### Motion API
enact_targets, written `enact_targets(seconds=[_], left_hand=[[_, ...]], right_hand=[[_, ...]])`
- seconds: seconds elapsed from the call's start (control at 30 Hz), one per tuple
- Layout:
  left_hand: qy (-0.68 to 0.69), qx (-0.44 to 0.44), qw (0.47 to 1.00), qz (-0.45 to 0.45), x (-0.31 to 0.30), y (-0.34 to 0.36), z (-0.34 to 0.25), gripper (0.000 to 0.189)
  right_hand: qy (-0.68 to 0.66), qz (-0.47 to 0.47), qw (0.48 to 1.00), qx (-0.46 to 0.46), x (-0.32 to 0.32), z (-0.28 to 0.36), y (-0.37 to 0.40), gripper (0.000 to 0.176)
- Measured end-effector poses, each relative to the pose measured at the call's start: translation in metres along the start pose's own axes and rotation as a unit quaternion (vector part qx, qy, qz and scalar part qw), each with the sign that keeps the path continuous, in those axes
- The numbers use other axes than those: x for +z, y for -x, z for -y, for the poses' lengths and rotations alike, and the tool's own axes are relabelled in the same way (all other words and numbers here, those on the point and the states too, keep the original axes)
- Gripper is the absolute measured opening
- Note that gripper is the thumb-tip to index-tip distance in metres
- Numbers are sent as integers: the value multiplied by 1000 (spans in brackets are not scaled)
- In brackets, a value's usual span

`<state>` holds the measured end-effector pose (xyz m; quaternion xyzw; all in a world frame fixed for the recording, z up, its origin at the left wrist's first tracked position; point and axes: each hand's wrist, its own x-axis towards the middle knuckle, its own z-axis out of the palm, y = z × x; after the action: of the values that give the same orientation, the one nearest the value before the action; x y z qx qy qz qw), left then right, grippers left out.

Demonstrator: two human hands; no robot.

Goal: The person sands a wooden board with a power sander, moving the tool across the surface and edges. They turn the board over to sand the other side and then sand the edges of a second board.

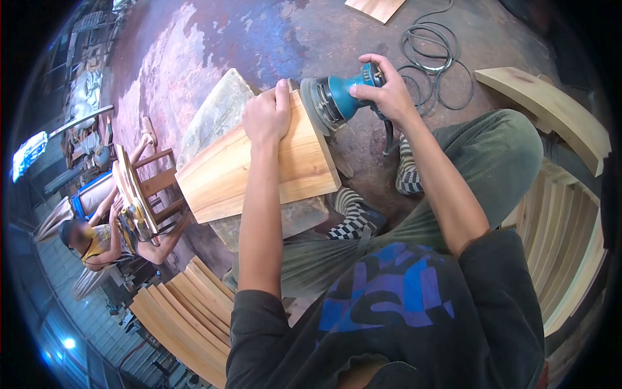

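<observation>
A pale wooden board (pixel 220 175) lies tilted across a worn block (pixel 217 117) in front of me. My left hand (pixel 267 115) grips the board's far edge, thumb raised along the top. My right hand (pixel 387 91) is wrapped around a teal orbital sander (pixel 346 94). The sander is turned on its side, and its round pad (pixel 316 105) meets the board's right end or sits right beside it; exact contact is hard to tell. A dark cord runs down from the sander near my wrist.
Coiled cable (pixel 431 55) lies on the floor beyond my right hand. Curved boards are stacked at right (pixel 560 240) and lower left (pixel 188 318); another curved piece (pixel 544 107) rests at upper right. A co-worker (pixel 107 243) sits at left by a wooden chair frame (pixel 146 188).
</observation>
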<state>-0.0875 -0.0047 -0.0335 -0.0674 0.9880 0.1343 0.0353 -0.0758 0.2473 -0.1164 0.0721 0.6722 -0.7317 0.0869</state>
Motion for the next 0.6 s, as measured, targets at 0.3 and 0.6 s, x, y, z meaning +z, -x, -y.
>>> enact_targets(seconds=[0.3, 0.6], left_hand=[[-15, 6, 1000, -17, 3, -3, 2, 60], [-24, 13, 999, -22, 5, -3, 4, 62]], right_hand=[[-3, 5, 1000, 21, -6, -11, 26, 74], [-3, 12, 1000, 14, -5, -1, 17, 72]])
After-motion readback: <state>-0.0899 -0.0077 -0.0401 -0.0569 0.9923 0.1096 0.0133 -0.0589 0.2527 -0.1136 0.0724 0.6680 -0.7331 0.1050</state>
